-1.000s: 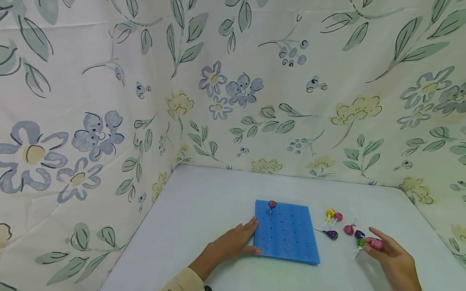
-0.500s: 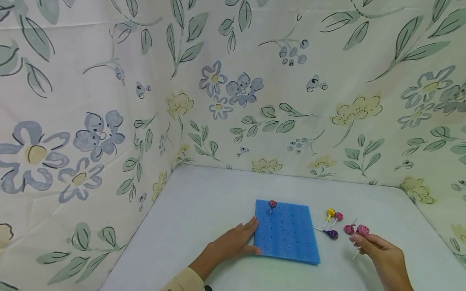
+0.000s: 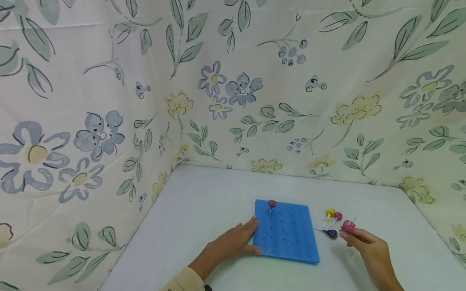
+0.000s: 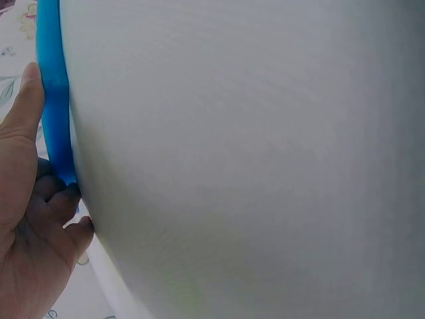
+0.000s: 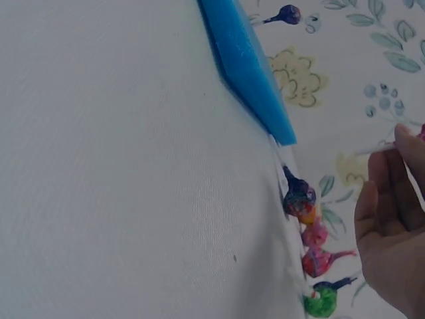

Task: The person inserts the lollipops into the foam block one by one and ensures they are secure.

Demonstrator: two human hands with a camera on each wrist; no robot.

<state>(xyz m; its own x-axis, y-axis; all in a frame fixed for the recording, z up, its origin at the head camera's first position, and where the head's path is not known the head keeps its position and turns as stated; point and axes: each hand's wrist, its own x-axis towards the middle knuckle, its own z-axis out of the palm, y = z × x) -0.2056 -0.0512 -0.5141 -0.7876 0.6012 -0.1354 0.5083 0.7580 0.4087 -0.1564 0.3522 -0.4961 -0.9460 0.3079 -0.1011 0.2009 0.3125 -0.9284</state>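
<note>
My right hand (image 3: 369,246) pinches a pink-wrapped lollipop (image 3: 347,226) by its stick, candy end up, above the table right of the blue foam block (image 3: 285,232). Its white stick (image 5: 375,149) shows past the fingers in the right wrist view. With fingers along the foam's left side and thumb at its near corner, my left hand (image 3: 233,242) rests against the block. Rows of small holes dot the foam. One red-and-purple lollipop (image 3: 272,204) stands upright near its far left corner.
Right of the foam lie a yellow lollipop (image 3: 330,212), a pink lollipop (image 3: 338,216) and a dark purple lollipop (image 3: 331,234). A green lollipop (image 5: 322,300) and another pink lollipop (image 5: 317,260) lie nearby. Floral cloth (image 3: 236,133) walls the white table (image 3: 211,194).
My right hand has taken hold of the pink lollipop, turned it candy end up and moved left toward the foam. The left hand and foam have stayed put.
</note>
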